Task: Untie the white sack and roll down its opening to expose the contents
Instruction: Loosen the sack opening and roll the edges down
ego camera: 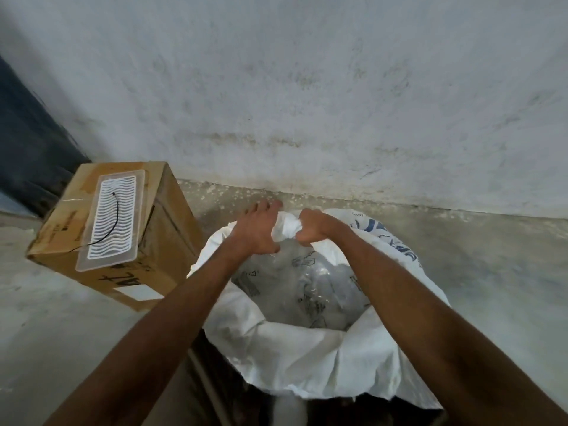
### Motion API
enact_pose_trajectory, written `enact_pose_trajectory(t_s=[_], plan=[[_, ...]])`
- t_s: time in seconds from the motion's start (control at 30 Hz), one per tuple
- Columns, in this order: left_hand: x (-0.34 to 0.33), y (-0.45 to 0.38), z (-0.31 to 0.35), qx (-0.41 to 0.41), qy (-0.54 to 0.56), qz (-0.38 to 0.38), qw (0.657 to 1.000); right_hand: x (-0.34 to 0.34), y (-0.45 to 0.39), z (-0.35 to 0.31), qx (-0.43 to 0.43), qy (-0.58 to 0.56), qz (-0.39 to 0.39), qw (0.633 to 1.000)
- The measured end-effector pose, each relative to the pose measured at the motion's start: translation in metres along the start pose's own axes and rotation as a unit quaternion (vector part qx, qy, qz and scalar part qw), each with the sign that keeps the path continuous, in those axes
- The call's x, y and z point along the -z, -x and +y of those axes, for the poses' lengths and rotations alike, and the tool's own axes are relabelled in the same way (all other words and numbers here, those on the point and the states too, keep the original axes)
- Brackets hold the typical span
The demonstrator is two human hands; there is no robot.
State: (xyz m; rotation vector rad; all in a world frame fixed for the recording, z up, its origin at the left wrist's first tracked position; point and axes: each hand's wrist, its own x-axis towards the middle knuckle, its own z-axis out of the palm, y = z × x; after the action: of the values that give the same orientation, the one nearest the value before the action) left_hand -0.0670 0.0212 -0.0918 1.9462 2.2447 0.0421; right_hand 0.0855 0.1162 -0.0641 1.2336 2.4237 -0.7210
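Both hands up at the far rim of the white sack [307, 358] on the floor by the wall, left hand [256, 230] and right hand [312, 226] each closed tight on a bunched wad of its fabric, mouth gaping over clear plastic packets [307, 290], cardboard box [166, 241] just left.

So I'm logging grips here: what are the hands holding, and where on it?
Both hands, left hand and right hand, grip the white sack by the bunched far edge of its opening.
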Motion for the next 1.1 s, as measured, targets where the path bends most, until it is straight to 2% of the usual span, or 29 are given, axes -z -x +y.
enact_pose_trajectory(t_s=[0.03,0.1,0.17,0.23,0.3,0.37,0.47,0.53,0.6,0.67,0.73,0.83,0.93,1.03,1.1], plan=[[-0.007,0.003,0.008,-0.018,-0.013,0.04,0.999,0.008,0.0,-0.001,-0.012,-0.035,-0.042,0.998],[-0.019,0.004,0.016,-0.034,-0.053,0.067,0.996,0.019,0.003,-0.001,-0.043,-0.074,-0.103,0.991],[-0.026,0.0,0.017,-0.022,-0.077,0.054,0.995,0.019,0.005,0.005,-0.067,-0.089,-0.127,0.986],[-0.027,-0.008,0.017,-0.011,-0.078,0.023,0.997,0.012,0.007,0.008,-0.06,-0.066,-0.113,0.99],[-0.026,-0.019,0.02,0.0,-0.095,0.01,0.995,0.002,0.008,0.006,-0.036,-0.019,-0.061,0.997],[-0.022,-0.025,0.023,0.024,-0.086,-0.003,0.996,-0.012,0.009,0.006,-0.022,0.088,0.016,0.996],[-0.01,-0.033,0.016,0.068,-0.012,-0.098,0.993,-0.032,0.023,0.008,-0.074,0.279,0.157,0.944],[0.002,-0.039,0.005,0.076,0.057,-0.185,0.978,-0.041,0.032,0.012,-0.104,0.286,0.231,0.924],[0.01,-0.044,-0.004,0.057,0.084,-0.239,0.966,-0.047,0.034,0.018,-0.106,0.238,0.252,0.932],[0.013,-0.044,-0.007,0.043,0.081,-0.252,0.963,-0.042,0.034,0.027,-0.084,0.172,0.23,0.954],[0.012,-0.044,-0.004,0.019,0.061,-0.232,0.971,-0.03,0.035,0.033,-0.061,0.117,0.193,0.972],[0.009,-0.036,0.01,-0.059,0.065,-0.105,0.991,-0.007,0.032,0.035,-0.058,0.027,0.119,0.991],[0.001,-0.027,0.033,-0.133,0.063,-0.017,0.989,0.016,0.029,0.031,-0.057,-0.077,-0.022,0.995],[-0.009,-0.025,0.049,-0.096,0.033,0.028,0.994,0.033,0.036,0.031,-0.055,-0.126,-0.093,0.986],[-0.01,-0.027,0.05,-0.056,0.041,0.031,0.997,0.033,0.044,0.032,-0.033,-0.097,-0.06,0.993]])
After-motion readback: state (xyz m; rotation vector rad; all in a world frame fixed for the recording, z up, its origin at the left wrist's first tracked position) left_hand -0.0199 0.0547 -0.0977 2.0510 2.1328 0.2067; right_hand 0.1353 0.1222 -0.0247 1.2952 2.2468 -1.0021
